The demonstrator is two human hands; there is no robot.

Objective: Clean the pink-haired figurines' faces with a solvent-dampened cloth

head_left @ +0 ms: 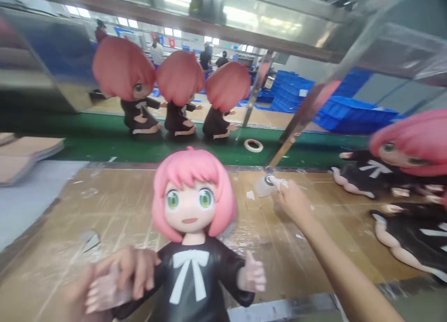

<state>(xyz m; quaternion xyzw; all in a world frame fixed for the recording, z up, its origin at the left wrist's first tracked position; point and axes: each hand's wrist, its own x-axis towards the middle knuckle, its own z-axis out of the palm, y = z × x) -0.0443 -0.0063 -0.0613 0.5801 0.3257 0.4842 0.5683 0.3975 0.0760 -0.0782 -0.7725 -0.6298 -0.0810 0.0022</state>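
Observation:
A large figure doll with pink bobbed hair, green eyes, a black dress and a white bow faces me at the near side of the bench. My left hand is wrapped round its outstretched arm on the left, near the doll's hand. Farther out to the right, my right hand pinches a small white wad, perhaps cloth or tissue. The wad touches a small whitish container with a metal top; blur hides its exact kind.
Three similar dolls sit in a row on the green belt, beside a tape roll. More dolls lie at right. Metal posts rise behind the cardboard-covered bench. Blue crates stand beyond; distant people work there.

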